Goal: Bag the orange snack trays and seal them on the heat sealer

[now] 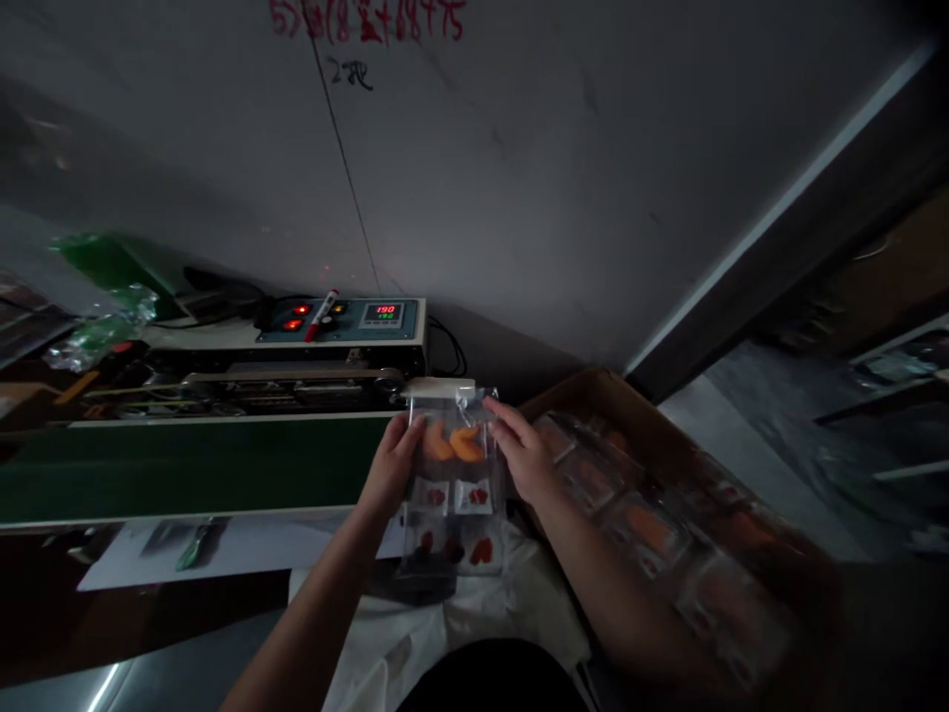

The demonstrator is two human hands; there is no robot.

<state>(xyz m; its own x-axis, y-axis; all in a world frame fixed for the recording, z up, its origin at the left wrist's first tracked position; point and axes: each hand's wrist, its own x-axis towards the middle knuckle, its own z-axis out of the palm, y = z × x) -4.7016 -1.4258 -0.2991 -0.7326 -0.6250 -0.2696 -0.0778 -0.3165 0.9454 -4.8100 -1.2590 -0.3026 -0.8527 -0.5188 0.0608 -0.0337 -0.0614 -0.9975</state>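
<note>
Fingers (419, 424) of left hand (387, 463) and right hand (526, 460): pinching side edges of clear food packet (455, 468) | held just off right end of green conveyor belt (193, 465) | best gripped evenly, top edge taut, unwrinkled | band sealer (411, 334) behind belt; packet-filled cardboard box (606, 382) at right; dim grey wall (481, 188)

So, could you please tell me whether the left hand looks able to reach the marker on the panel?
Probably, if the left hand lets go of the clear package: the marker lies uncovered on the panel, beyond the belt.
</note>
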